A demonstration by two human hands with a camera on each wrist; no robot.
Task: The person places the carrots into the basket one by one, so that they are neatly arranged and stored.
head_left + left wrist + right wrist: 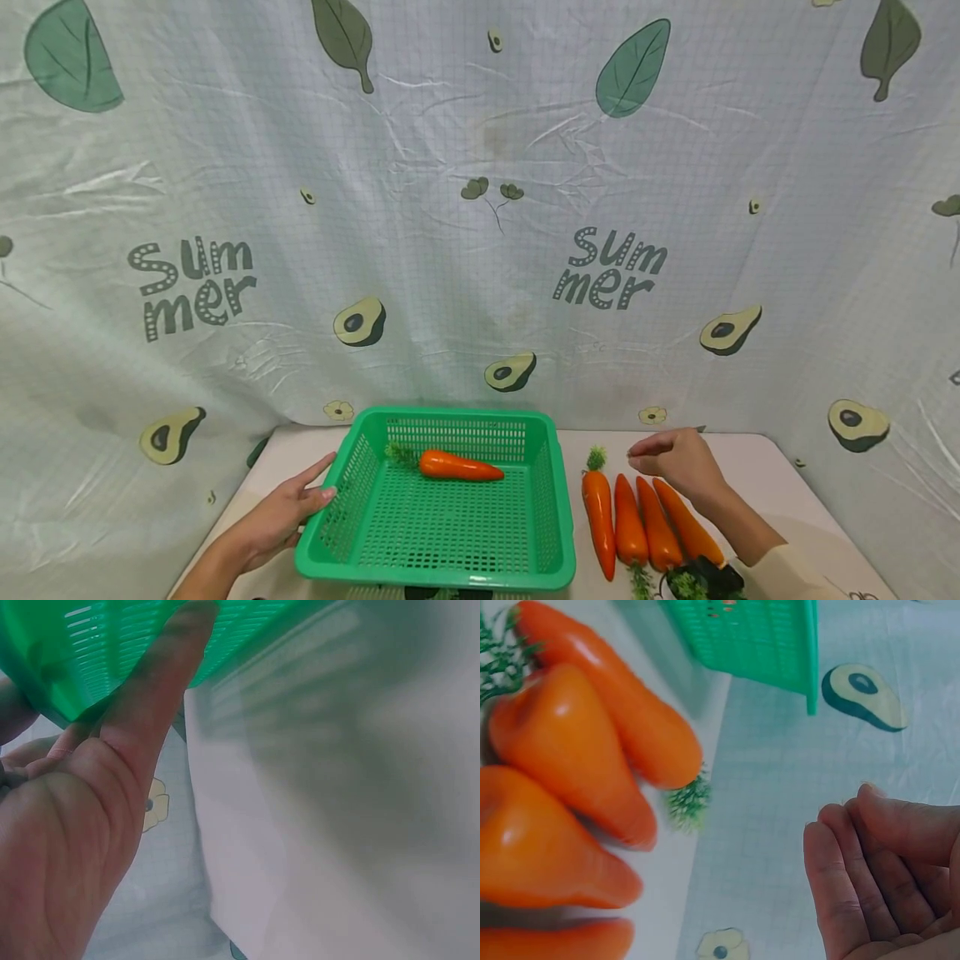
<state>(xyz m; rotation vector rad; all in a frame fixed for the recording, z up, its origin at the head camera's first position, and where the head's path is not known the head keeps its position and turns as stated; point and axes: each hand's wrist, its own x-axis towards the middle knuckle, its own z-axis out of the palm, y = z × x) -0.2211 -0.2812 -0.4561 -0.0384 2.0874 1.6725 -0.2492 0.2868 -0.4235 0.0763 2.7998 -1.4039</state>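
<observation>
A green plastic basket (442, 575) stands on the table, with one orange carrot (461, 467) lying inside near its back wall. At the basket's left side, my left hand (273, 521) holds the rim, the thumb on top and the fingers along the outer wall. My right hand (678, 462) hovers over the carrots on the right, its fingers loosely bent, the thumb close to the fingertips and nothing held. Below it lie several carrots in a row, among them a leftmost carrot (598, 517) with its green top pointing away and a rightmost carrot (686, 521).
Dark and green leafy stuff (701, 579) lies at the carrots' near ends, partly cut off. The white table (750, 467) meets a hanging printed sheet (442, 250) behind and at both sides.
</observation>
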